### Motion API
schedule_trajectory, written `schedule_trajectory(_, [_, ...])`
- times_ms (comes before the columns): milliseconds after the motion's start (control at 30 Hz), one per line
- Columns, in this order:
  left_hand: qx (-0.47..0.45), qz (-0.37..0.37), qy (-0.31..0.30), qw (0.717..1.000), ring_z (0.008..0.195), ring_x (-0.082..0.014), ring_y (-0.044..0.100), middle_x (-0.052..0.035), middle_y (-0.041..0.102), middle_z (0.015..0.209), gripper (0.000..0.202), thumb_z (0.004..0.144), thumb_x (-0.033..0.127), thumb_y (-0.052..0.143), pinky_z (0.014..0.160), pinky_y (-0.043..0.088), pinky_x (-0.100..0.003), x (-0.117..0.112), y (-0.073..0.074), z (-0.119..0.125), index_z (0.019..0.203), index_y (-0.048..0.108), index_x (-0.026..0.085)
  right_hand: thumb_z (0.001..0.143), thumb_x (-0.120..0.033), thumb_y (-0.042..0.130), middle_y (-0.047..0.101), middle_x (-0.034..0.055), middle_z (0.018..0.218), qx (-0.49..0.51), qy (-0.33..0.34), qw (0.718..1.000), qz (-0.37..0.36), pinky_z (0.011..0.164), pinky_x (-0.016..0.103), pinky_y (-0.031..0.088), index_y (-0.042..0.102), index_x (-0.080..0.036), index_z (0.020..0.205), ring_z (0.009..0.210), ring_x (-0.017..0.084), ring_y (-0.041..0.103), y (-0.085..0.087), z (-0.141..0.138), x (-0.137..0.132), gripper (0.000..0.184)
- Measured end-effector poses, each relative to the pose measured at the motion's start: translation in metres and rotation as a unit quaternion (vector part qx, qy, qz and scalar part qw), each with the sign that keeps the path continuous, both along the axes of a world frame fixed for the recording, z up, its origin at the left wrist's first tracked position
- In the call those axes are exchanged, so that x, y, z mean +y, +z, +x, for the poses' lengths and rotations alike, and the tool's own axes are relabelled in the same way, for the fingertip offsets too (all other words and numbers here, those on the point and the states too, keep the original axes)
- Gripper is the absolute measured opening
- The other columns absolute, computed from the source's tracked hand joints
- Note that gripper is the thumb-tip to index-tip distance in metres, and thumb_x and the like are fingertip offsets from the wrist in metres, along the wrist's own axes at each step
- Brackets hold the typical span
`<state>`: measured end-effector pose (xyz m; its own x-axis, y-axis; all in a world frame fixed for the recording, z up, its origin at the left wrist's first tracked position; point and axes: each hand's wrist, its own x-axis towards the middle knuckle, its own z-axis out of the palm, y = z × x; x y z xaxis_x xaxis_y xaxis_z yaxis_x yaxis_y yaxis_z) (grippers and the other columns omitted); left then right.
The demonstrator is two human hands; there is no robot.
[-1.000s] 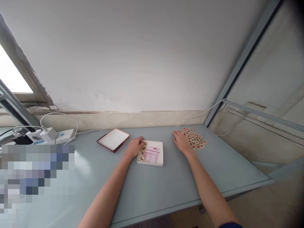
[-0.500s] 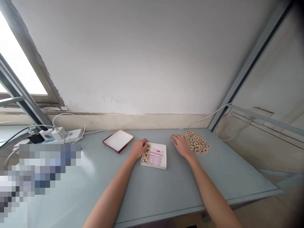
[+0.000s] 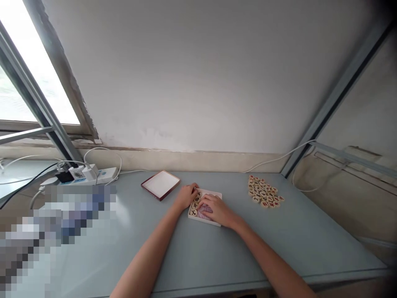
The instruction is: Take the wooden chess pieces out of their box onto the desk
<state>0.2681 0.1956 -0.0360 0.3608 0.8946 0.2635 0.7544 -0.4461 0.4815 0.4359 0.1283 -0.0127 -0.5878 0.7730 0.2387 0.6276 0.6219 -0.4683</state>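
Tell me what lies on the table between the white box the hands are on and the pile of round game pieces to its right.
Nothing: in the head view the grey table is bare between the white box and the pile of round pieces.

- Grey table [image 3: 217, 252] against far white wall [image 3: 198, 74].
- Bright window [image 3: 34, 78] far left, grey frame.
- Power strip [image 3: 93, 174] with cables, far left.
- Metal post [image 3: 335, 95] slanting, right.
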Motion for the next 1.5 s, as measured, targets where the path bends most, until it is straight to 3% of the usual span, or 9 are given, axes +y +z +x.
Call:
schedule_trajectory(200, [-0.064,-0.045,-0.032,0.996,0.075,-0.0145,0.057,-0.0029,0.066,0.083,0.026,0.077,0.019,0.037,0.067,0.039,-0.023,0.004,0.001,-0.001,0.087,0.061,0.017,0.081,-0.025,0.056,0.055,-0.0002,0.103,-0.002,0.094,0.995,-0.012,0.088,0.027,0.037,0.062,-0.028,0.099,0.099,0.014,0.049,0.003,-0.003,0.001,0.019])
schedule_trajectory(367, [-0.087,-0.056,-0.043,0.994,0.071,-0.0151,0.056,-0.0022,0.065,0.076,0.025,0.077,0.022,0.038,0.065,0.039,-0.024,0.004,0.002,-0.001,0.084,0.062,0.017,0.077,-0.022,0.062,0.055,0.0010,0.099,0.003,0.066,0.997,0.036,0.087,0.027,0.037,0.061,-0.024,0.095,0.101,0.015,0.048,-0.001,-0.007,-0.001,0.019])
schedule_trajectory(533, [-0.091,-0.062,-0.044,0.993,0.067,-0.0148,0.055,-0.0019,0.064,0.071,0.026,0.077,0.023,0.039,0.062,0.038,-0.024,0.004,0.002,0.000,0.084,0.062,0.016,0.076,-0.018,0.061,0.059,-0.0010,0.098,0.010,0.083,0.995,0.057,0.082,0.025,0.037,0.059,-0.020,0.078,0.092,0.012,0.052,-0.005,-0.007,0.001,0.003])
schedule_trajectory(733, [-0.078,-0.059,-0.037,0.994,0.066,-0.0144,0.054,-0.0015,0.062,0.069,0.026,0.079,0.027,0.038,0.060,0.036,-0.024,0.002,0.004,0.000,0.084,0.062,0.016,0.079,-0.018,0.057,0.066,-0.0030,0.091,0.003,0.081,0.994,0.067,0.084,0.030,0.029,0.059,-0.020,0.068,0.094,0.014,0.053,-0.006,-0.005,0.001,0.011])
schedule_trajectory(1033, [-0.086,-0.060,-0.041,0.994,0.064,-0.0137,0.052,-0.0012,0.061,0.067,0.026,0.078,0.026,0.039,0.059,0.034,-0.023,0.003,0.003,0.000,0.085,0.062,0.015,0.076,-0.024,0.061,0.064,-0.0022,0.101,0.073,0.044,0.996,0.031,0.089,0.030,0.030,0.062,-0.027,0.100,0.098,0.015,0.053,0.004,-0.001,-0.001,0.024])
schedule_trajectory(1133, [-0.079,-0.065,-0.033,0.994,0.063,-0.0136,0.052,-0.0008,0.061,0.066,0.025,0.078,0.026,0.040,0.058,0.033,-0.023,0.003,0.002,0.000,0.084,0.061,0.016,0.078,-0.027,0.058,0.062,-0.0002,0.105,0.151,-0.039,0.988,0.017,0.085,0.028,0.036,0.060,-0.027,0.107,0.093,0.014,0.054,0.002,0.018,0.016,0.029])
schedule_trajectory(1200, [-0.076,-0.067,-0.028,0.994,0.064,-0.0139,0.052,-0.0009,0.061,0.067,0.024,0.078,0.026,0.040,0.058,0.033,-0.023,0.004,0.002,0.000,0.083,0.061,0.017,0.080,-0.028,0.054,0.062,0.0016,0.103,0.160,-0.149,0.976,0.024,0.080,0.027,0.038,0.061,-0.025,0.105,0.087,0.014,0.054,-0.002,0.039,0.029,0.026])
schedule_trajectory(1333, [-0.079,-0.070,-0.026,0.994,0.065,-0.0140,0.052,-0.0004,0.060,0.068,0.024,0.078,0.026,0.040,0.060,0.034,-0.024,0.005,0.000,-0.001,0.085,0.061,0.018,0.079,-0.024,0.053,0.062,0.0053,0.099,0.024,-0.396,0.914,0.083,0.080,0.033,0.034,0.064,-0.021,0.096,0.090,0.020,0.051,-0.014,0.084,0.047,0.021])
schedule_trajectory(1500, [-0.078,-0.074,-0.026,0.994,0.064,-0.0137,0.052,-0.0001,0.060,0.067,0.024,0.078,0.026,0.039,0.058,0.034,-0.024,0.005,0.001,0.000,0.085,0.061,0.018,0.081,-0.017,0.044,0.059,0.0103,0.100,-0.158,-0.441,0.868,0.166,0.082,0.038,0.025,0.064,-0.018,0.092,0.101,0.025,0.043,-0.021,0.112,0.048,0.023])
